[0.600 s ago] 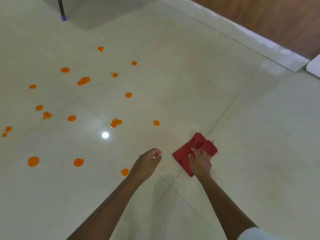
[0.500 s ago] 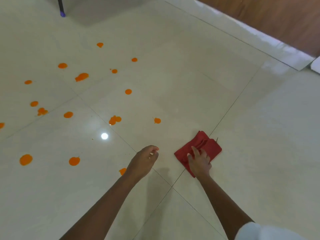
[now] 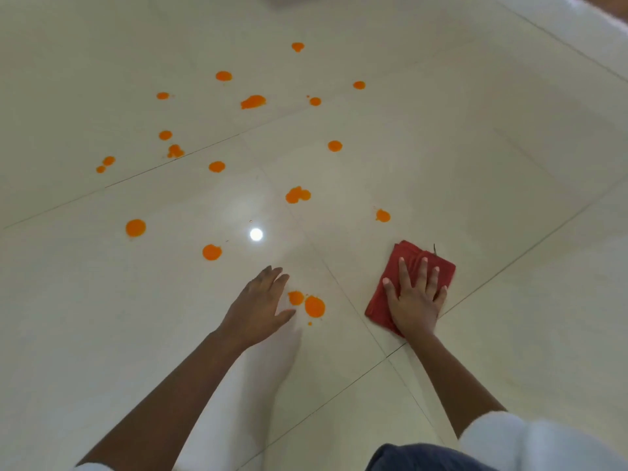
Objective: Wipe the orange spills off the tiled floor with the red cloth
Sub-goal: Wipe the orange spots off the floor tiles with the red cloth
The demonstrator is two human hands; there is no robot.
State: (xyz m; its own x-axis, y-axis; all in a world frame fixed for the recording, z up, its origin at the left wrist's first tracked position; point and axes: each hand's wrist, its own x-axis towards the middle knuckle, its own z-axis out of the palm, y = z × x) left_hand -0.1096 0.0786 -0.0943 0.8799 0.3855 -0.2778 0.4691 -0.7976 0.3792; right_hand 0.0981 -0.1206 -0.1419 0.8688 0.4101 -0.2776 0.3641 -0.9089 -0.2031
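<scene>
At the bottom edge, white sleeves (image 3: 530, 443) frame two bare forearms reaching out over a glossy cream tiled floor (image 3: 475, 164). The right hand (image 3: 415, 300) lies flat with fingers spread wide, pressing on a folded red cloth (image 3: 409, 251) that sits on a tile joint. The left hand (image 3: 260, 307) is held palm down with fingers straight, holding nothing, just beside a pair of orange spills (image 3: 314, 305). Beyond the hands, many more orange spots (image 3: 253, 102) dot the tiles around a bright light reflection (image 3: 256, 234).
</scene>
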